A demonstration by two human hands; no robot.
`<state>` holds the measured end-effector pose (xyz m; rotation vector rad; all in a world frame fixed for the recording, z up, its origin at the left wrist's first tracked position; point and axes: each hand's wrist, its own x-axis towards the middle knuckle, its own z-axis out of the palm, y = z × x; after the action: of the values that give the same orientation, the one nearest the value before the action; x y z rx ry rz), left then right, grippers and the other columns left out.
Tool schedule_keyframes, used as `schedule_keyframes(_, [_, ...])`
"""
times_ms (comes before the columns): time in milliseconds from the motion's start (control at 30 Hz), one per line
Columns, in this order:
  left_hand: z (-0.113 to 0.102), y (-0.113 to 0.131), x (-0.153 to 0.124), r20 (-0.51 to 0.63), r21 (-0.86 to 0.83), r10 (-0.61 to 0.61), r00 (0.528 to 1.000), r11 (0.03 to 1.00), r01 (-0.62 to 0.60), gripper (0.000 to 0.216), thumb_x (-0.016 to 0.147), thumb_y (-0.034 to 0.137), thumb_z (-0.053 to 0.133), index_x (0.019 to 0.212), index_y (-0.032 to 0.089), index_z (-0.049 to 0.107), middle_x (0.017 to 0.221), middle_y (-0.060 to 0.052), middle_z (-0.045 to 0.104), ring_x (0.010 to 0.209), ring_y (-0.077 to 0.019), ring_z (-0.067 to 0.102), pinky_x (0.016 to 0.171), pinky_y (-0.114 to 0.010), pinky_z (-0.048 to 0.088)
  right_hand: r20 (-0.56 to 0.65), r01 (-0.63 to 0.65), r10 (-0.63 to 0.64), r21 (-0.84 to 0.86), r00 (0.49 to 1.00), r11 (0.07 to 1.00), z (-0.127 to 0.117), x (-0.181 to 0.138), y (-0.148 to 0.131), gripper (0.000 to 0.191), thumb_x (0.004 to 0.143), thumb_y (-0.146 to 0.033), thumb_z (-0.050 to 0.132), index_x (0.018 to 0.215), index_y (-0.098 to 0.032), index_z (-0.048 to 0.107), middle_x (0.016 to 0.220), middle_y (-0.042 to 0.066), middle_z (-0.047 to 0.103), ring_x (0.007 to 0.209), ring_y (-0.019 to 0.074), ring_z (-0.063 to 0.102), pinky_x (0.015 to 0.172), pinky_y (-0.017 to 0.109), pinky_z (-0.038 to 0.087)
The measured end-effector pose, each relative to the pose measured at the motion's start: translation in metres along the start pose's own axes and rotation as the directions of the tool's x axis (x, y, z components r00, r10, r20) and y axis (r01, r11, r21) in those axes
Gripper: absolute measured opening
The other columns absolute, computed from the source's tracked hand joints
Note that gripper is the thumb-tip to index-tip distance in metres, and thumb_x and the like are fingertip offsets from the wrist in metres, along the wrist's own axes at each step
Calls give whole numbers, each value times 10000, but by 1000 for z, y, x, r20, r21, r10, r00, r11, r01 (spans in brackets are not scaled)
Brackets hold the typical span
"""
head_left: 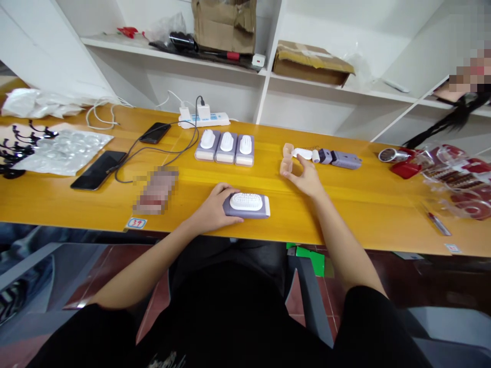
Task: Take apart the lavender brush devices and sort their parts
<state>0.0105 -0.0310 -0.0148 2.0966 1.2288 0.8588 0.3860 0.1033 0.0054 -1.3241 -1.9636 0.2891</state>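
Note:
My left hand (210, 210) is wrapped around the left end of a grey-purple case (247, 211) lying near the table's front edge. On top of that case sits a white oval bristle pad (246, 201). My right hand (307, 179) reaches to the right of centre, thumb and index finger apart. Its thumb is at a small pinkish translucent cup (286, 165), and its index finger is by a white oval piece (304, 153). Whether it touches either is hard to tell. Three similar purple cases (225, 156) with white pads stand side by side farther back.
Purple parts (346, 160) lie right of my right hand. Two phones (98, 170), cables and a power strip (205, 120) occupy the left and back. Bubble wrap (69, 151) lies far left; clear packs with red items (456, 176) are far right. White shelves rise behind.

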Motion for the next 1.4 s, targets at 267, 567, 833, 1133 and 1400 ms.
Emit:
schedule_keyframes(267, [-4,-2,4,34,-27,36,999,999,-35,876,766,601,986,1487,249,634,1439,-128,660,1409,-393,626,1265,-593,511,458,388,-408,142,790,911,16,-55,-137,620,1037,-651,754,1529,-282,669,1417,138,744,1237,347,730,1073,517,608])
schedule_keyframes(567, [-3,-3,5,71,-35,29,997,999,-27,859,732,522,1014,1461,279,631,1486,-122,680,1411,-403,638,1250,-612,518,545,408,-261,-167,797,898,18,-55,-129,664,1050,-844,578,1263,-226,691,1123,134,823,902,304,756,716,382,472])
schedule_keyframes(833, [-6,0,7,86,-35,36,996,999,-33,801,694,468,1043,1373,261,672,1427,-116,696,1363,-399,653,1223,-593,530,721,632,-334,-183,607,753,33,-21,-136,721,1045,-882,521,1056,-200,754,941,105,830,745,242,697,628,354,255])
schedule_keyframes(1133, [-2,4,11,81,-48,10,997,999,-7,833,666,487,1059,1375,279,675,1419,-121,718,1400,-431,634,1234,-639,509,756,709,-375,-164,537,686,46,-10,-150,727,1103,-805,447,973,-194,817,852,111,822,679,224,667,612,359,222])
schedule_keyframes(1400, [4,-1,4,-12,-154,-56,998,987,53,982,680,472,1040,1493,259,534,1531,-166,634,1444,-412,632,1266,-638,492,639,593,-399,-114,658,797,32,-20,-155,668,1078,-790,571,1261,-178,765,1144,145,818,966,320,749,746,403,470])
